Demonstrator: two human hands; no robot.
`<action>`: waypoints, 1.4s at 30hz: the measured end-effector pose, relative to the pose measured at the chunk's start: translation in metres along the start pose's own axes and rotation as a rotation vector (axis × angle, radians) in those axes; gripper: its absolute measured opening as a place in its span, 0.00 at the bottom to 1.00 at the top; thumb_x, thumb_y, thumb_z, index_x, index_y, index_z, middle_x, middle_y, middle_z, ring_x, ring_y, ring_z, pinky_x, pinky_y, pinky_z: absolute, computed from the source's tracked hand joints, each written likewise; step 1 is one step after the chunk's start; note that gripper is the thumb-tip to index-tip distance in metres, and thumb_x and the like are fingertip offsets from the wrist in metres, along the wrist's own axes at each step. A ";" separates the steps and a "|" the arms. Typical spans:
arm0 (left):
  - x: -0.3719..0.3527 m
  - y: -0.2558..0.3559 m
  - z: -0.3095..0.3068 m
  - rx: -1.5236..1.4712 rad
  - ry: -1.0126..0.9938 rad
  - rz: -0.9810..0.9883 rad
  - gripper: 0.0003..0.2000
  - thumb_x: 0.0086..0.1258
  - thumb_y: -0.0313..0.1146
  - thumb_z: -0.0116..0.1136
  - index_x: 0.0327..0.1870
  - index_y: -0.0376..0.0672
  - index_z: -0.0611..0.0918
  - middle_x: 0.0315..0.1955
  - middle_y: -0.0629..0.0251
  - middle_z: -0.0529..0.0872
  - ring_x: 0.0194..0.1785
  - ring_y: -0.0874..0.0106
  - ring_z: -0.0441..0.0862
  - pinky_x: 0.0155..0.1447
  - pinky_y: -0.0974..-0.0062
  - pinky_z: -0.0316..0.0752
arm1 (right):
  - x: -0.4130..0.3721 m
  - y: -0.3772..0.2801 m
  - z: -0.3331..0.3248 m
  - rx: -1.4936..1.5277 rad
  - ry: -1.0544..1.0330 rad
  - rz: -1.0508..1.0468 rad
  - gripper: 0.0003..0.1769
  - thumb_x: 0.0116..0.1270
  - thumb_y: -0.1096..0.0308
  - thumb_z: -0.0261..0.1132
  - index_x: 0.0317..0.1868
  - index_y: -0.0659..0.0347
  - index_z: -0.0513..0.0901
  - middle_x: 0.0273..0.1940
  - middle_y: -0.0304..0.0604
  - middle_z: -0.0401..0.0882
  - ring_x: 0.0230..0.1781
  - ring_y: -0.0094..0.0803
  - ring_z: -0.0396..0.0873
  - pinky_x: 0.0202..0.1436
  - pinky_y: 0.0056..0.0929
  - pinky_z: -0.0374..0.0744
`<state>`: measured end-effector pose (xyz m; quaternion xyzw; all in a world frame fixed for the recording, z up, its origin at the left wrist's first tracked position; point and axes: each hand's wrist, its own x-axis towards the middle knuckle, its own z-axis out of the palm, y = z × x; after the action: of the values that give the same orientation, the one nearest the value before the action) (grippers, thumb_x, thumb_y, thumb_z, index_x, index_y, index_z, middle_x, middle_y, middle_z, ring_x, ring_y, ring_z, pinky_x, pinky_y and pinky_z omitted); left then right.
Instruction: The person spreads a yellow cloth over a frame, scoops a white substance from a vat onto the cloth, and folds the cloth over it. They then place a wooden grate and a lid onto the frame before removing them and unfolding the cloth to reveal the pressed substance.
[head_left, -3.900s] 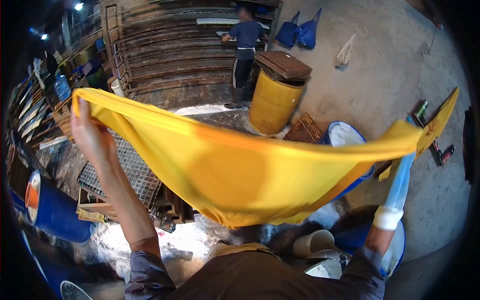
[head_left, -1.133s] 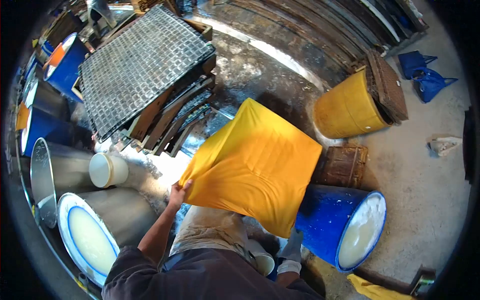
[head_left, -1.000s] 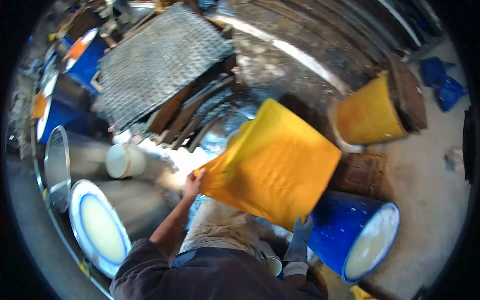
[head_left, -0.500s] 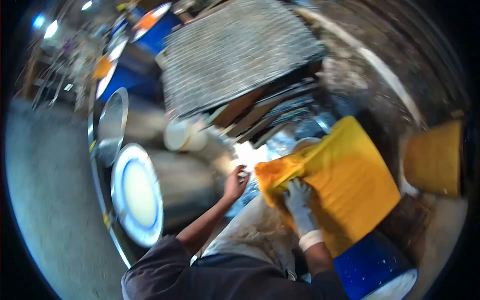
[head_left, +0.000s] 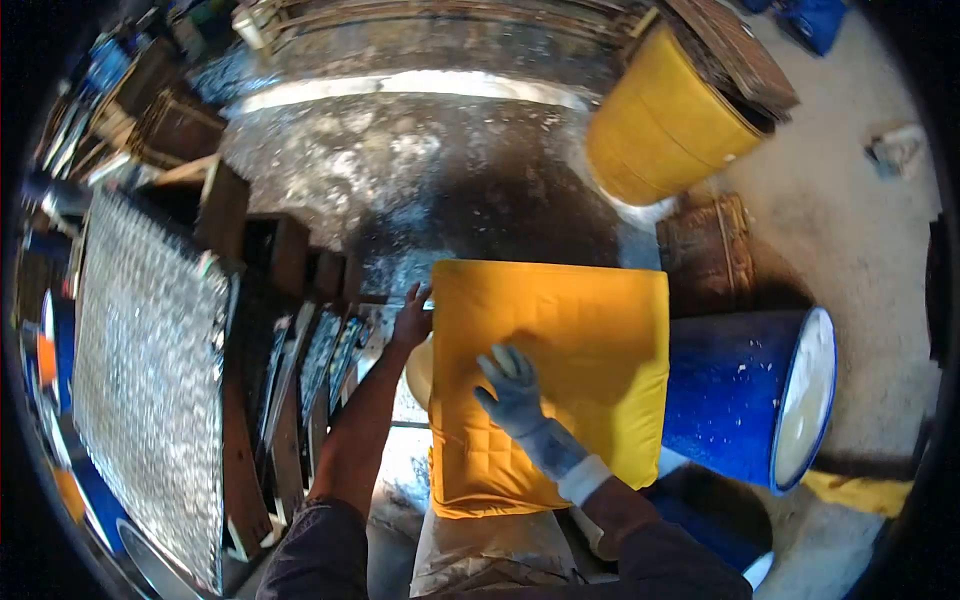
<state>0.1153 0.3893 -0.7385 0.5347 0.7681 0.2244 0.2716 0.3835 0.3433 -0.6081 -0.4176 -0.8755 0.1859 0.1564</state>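
Note:
A square sheet of yellow cloth [head_left: 590,320] lies spread in front of me, its surface smooth at the top and creased at the lower left. My right hand [head_left: 515,385], in a grey-blue glove with a white cuff, rests on the cloth with its fingers stretched out. At the cloth's left edge is my bare left hand [head_left: 412,322], its fingers apart and seemingly touching that edge. Part of a round pale thing [head_left: 420,372] shows from under the cloth's left side. Whatever else supports the cloth is hidden.
To the left stands a stack of wooden frames [head_left: 290,400] beside a silvery ridged panel [head_left: 150,390]. A blue drum [head_left: 735,385] lies close on the right. Beyond it are a brown block [head_left: 705,255] and a yellow drum [head_left: 665,125] with boards on top.
My view has swung to the right. The yellow cloth, bunched under my right hand before, is now spread flat. My left hand has come to its left edge.

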 end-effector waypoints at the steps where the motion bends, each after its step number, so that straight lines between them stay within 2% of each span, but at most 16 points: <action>1: 0.024 -0.030 0.013 -0.198 -0.035 0.035 0.22 0.64 0.27 0.60 0.61 0.49 0.77 0.58 0.48 0.79 0.46 0.55 0.86 0.47 0.63 0.80 | 0.016 -0.004 0.004 -0.012 0.016 0.030 0.33 0.58 0.54 0.71 0.65 0.50 0.77 0.68 0.49 0.69 0.69 0.53 0.64 0.71 0.52 0.62; 3: 0.061 -0.029 0.003 -0.640 0.072 -0.015 0.07 0.67 0.24 0.53 0.42 0.43 0.81 0.37 0.58 0.84 0.37 0.71 0.82 0.42 0.71 0.77 | 0.050 -0.011 0.010 0.029 0.085 0.019 0.30 0.60 0.57 0.69 0.64 0.49 0.77 0.68 0.49 0.69 0.71 0.54 0.63 0.72 0.52 0.61; 5: 0.080 0.015 -0.055 -0.784 0.470 0.146 0.05 0.72 0.23 0.48 0.41 0.40 0.79 0.34 0.63 0.80 0.36 0.77 0.75 0.43 0.74 0.75 | 0.082 -0.012 0.021 0.012 0.125 0.041 0.29 0.61 0.58 0.67 0.64 0.49 0.77 0.68 0.50 0.69 0.71 0.54 0.63 0.73 0.52 0.61; 6: 0.064 0.073 -0.107 -1.055 0.386 0.146 0.05 0.76 0.24 0.47 0.41 0.38 0.78 0.35 0.64 0.80 0.39 0.77 0.75 0.46 0.74 0.74 | 0.096 -0.012 0.029 -0.005 0.143 0.042 0.28 0.63 0.59 0.66 0.64 0.50 0.77 0.69 0.50 0.68 0.71 0.55 0.63 0.73 0.52 0.60; 12: 0.070 -0.010 -0.082 -0.423 0.249 0.086 0.12 0.74 0.28 0.58 0.55 0.37 0.78 0.46 0.59 0.81 0.54 0.69 0.78 0.57 0.71 0.75 | 0.133 0.021 0.078 -0.189 -0.108 0.048 0.20 0.65 0.60 0.61 0.56 0.54 0.80 0.64 0.49 0.74 0.66 0.51 0.68 0.72 0.53 0.61; 13: 0.053 -0.001 -0.080 -0.137 0.316 0.044 0.15 0.72 0.28 0.59 0.58 0.37 0.77 0.48 0.58 0.81 0.57 0.69 0.78 0.58 0.71 0.75 | 0.130 0.019 0.022 -0.006 -0.227 0.042 0.19 0.62 0.61 0.63 0.53 0.57 0.81 0.60 0.50 0.78 0.61 0.48 0.75 0.68 0.51 0.67; 15: 0.016 0.022 -0.081 -0.365 0.317 0.069 0.17 0.72 0.28 0.59 0.60 0.37 0.76 0.52 0.56 0.80 0.58 0.68 0.77 0.57 0.70 0.75 | 0.116 0.044 -0.050 0.150 -0.055 0.055 0.18 0.61 0.62 0.64 0.51 0.57 0.81 0.56 0.49 0.80 0.59 0.47 0.77 0.64 0.48 0.71; 20: -0.067 0.087 -0.067 -0.657 0.204 -0.003 0.18 0.75 0.33 0.59 0.62 0.36 0.75 0.53 0.62 0.79 0.48 0.74 0.78 0.51 0.76 0.75 | 0.034 0.235 -0.158 0.160 0.579 0.349 0.22 0.62 0.63 0.66 0.55 0.61 0.81 0.50 0.55 0.83 0.49 0.54 0.82 0.55 0.46 0.80; 21: -0.084 0.120 -0.064 -0.724 0.156 -0.093 0.18 0.76 0.34 0.59 0.62 0.37 0.75 0.52 0.62 0.80 0.46 0.75 0.79 0.50 0.78 0.75 | 0.015 0.276 -0.176 -0.018 0.495 0.708 0.23 0.64 0.62 0.65 0.58 0.61 0.80 0.52 0.56 0.83 0.51 0.54 0.82 0.58 0.44 0.79; 24: -0.103 0.128 -0.004 -0.765 0.183 0.002 0.17 0.78 0.33 0.56 0.62 0.36 0.74 0.51 0.62 0.80 0.46 0.76 0.80 0.51 0.78 0.78 | -0.012 0.388 -0.167 -0.079 0.542 0.974 0.18 0.63 0.66 0.64 0.54 0.57 0.84 0.45 0.57 0.84 0.48 0.49 0.83 0.54 0.40 0.79; 27: -0.100 0.213 0.028 -0.704 0.020 0.039 0.15 0.77 0.27 0.55 0.61 0.36 0.74 0.53 0.60 0.80 0.44 0.75 0.81 0.46 0.76 0.82 | -0.025 0.475 -0.114 0.309 0.394 0.556 0.23 0.64 0.63 0.64 0.60 0.55 0.80 0.52 0.55 0.83 0.54 0.50 0.82 0.61 0.43 0.77; 31: -0.077 0.304 0.094 -0.563 -0.127 0.135 0.17 0.73 0.22 0.56 0.62 0.37 0.74 0.53 0.60 0.81 0.39 0.74 0.82 0.44 0.78 0.81 | 0.007 0.475 -0.104 1.261 0.016 0.861 0.21 0.63 0.66 0.64 0.58 0.55 0.82 0.51 0.55 0.84 0.55 0.48 0.82 0.60 0.43 0.77; 34: -0.049 0.359 0.144 -0.412 -0.268 0.271 0.21 0.69 0.19 0.58 0.64 0.41 0.74 0.55 0.57 0.80 0.38 0.71 0.83 0.44 0.77 0.79 | 0.036 0.461 -0.127 1.539 -0.014 1.151 0.20 0.63 0.69 0.64 0.57 0.54 0.82 0.51 0.55 0.84 0.55 0.47 0.82 0.60 0.43 0.77; 35: -0.042 0.377 0.156 -0.351 -0.310 0.354 0.23 0.67 0.21 0.60 0.64 0.40 0.73 0.57 0.52 0.79 0.46 0.62 0.83 0.50 0.69 0.79 | 0.041 0.487 -0.095 0.855 0.109 0.852 0.10 0.67 0.71 0.62 0.47 0.59 0.85 0.43 0.46 0.86 0.45 0.30 0.83 0.55 0.40 0.80; 37: -0.021 0.404 0.184 -0.139 -0.242 0.532 0.23 0.67 0.24 0.61 0.64 0.39 0.73 0.60 0.51 0.77 0.53 0.58 0.80 0.57 0.63 0.75 | 0.061 0.489 -0.110 0.657 0.582 0.472 0.09 0.68 0.74 0.63 0.47 0.58 0.85 0.40 0.41 0.86 0.44 0.30 0.83 0.53 0.34 0.81; 42: 0.018 0.428 0.254 0.278 -0.053 0.655 0.30 0.68 0.39 0.58 0.71 0.43 0.67 0.73 0.52 0.65 0.76 0.53 0.61 0.75 0.47 0.56 | 0.084 0.422 -0.242 0.823 0.924 0.158 0.12 0.66 0.76 0.63 0.49 0.60 0.84 0.44 0.43 0.86 0.48 0.31 0.83 0.56 0.30 0.79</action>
<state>0.5765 0.5599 -0.6608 0.7901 0.5717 0.1791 0.1296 0.7210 0.7027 -0.5772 -0.4241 -0.5403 0.3193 0.6529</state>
